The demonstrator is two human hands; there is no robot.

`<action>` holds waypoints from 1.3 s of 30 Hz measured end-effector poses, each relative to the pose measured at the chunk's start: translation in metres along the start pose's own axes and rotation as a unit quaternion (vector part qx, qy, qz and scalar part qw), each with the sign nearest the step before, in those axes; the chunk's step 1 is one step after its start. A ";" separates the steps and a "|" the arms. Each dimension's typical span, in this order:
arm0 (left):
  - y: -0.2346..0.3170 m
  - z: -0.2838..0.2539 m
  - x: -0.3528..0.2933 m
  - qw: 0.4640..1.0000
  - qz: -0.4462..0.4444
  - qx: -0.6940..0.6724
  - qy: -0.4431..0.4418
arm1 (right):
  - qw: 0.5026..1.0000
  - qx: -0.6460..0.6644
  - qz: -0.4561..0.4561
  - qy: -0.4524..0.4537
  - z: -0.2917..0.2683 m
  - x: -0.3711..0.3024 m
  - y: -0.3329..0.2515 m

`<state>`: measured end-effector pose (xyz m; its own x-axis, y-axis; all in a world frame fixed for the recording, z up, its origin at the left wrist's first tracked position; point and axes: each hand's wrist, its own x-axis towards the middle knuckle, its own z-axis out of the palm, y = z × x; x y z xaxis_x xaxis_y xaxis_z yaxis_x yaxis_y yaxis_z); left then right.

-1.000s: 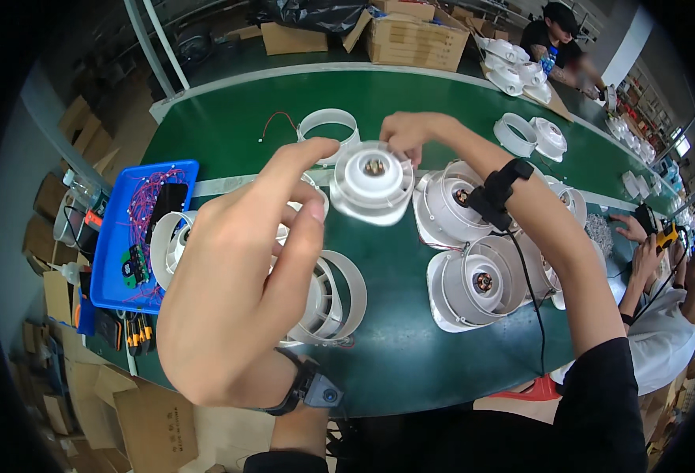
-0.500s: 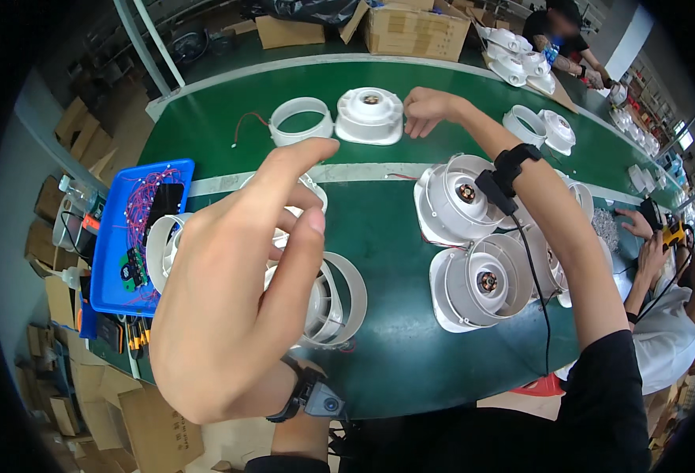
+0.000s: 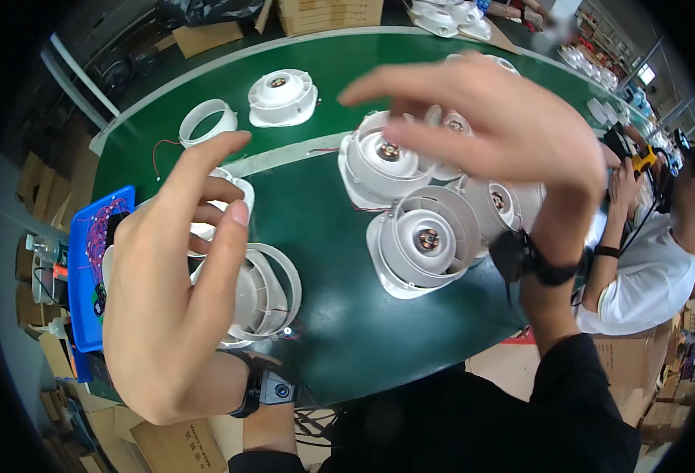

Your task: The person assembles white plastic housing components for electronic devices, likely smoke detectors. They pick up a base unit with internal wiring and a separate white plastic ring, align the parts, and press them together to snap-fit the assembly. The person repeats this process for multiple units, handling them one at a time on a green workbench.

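My left hand (image 3: 162, 292) hovers over the left side of the table, thumb and fingers apart, holding nothing I can see. Beneath it, partly hidden, are white round plastic fan housings (image 3: 264, 296). My right hand (image 3: 497, 126), slightly blurred, hangs above a group of similar housings with copper motor centres; its thumb and index finger are spread with nothing between them. Under its thumb sits one fan housing (image 3: 383, 162), and nearer to me another fan housing (image 3: 426, 240). Farther back stand a white housing (image 3: 283, 98) and a white ring (image 3: 208, 124) with a red wire.
A blue tray (image 3: 87, 315) with red wires lies at the left edge. More white housings (image 3: 446, 17) are stacked at the far side, near a cardboard box (image 3: 331, 14). To my right, a person in a white shirt (image 3: 639, 276) works at the same table.
The view has turned to the right. My right hand has drawn back from beside the far housing and is now above the right-hand group. My left hand keeps its curved, spread pose.
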<state>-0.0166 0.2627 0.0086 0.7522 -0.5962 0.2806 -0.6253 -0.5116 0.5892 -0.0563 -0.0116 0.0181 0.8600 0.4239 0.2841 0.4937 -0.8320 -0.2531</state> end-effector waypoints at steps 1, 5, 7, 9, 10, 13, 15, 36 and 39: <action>0.005 0.005 0.001 0.999 0.022 0.008 -0.024 | 0.999 0.043 0.020 -0.018 -0.006 -0.022 -0.010; 0.030 0.043 0.013 0.978 0.146 0.069 -0.128 | 0.978 0.189 0.084 -0.015 -0.010 -0.082 -0.019; 0.051 0.067 0.012 0.958 0.175 0.089 -0.209 | 0.975 0.204 0.086 0.004 -0.012 -0.100 -0.017; 0.066 0.084 0.008 0.927 0.218 0.090 -0.290 | 0.976 0.202 0.079 0.007 -0.013 -0.102 -0.011; 0.070 0.091 0.003 0.920 0.219 0.103 -0.307 | 0.977 0.201 0.069 0.007 -0.011 -0.100 -0.007; 0.077 0.111 -0.003 0.911 0.198 0.146 -0.330 | 0.985 0.163 0.019 0.048 -0.005 -0.096 0.009; 0.074 0.124 -0.001 0.899 0.195 0.192 -0.341 | 0.986 0.146 0.011 0.077 -0.001 -0.100 0.016; 0.034 0.075 0.054 0.978 0.171 -0.105 -0.056 | 0.977 0.166 -0.053 0.124 0.026 -0.060 0.031; 0.033 0.075 0.050 0.981 0.153 -0.120 0.012 | 0.963 0.213 -0.020 0.166 0.031 -0.045 0.023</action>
<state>-0.0150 0.1692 -0.0150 0.5430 -0.6835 0.4879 -0.7579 -0.1487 0.6352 -0.0800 -0.0390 -0.0290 0.7852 0.2563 0.5638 0.5949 -0.5653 -0.5714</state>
